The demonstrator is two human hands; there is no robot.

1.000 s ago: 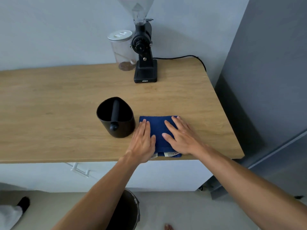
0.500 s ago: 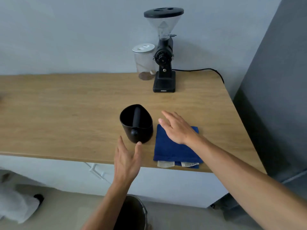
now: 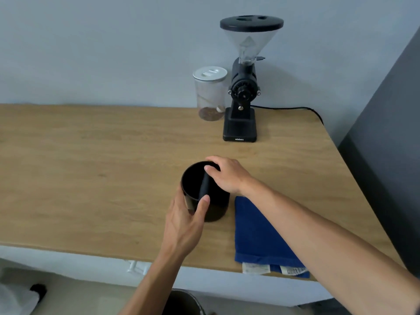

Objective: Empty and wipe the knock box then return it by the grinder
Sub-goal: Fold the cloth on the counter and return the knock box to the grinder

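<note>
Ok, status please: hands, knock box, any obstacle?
Left hand grips knock box wall. Right hand on far rim. Box upright on counter, short of grinder. Path clear.

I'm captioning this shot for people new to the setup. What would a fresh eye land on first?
First, the two hands on the black knock box at the middle of the wooden counter: the left hand wraps its near side and the right hand rests on its far rim. Next, the folded blue cloth just right of the box, and the tall black grinder by the back wall beside a clear jar.
</note>
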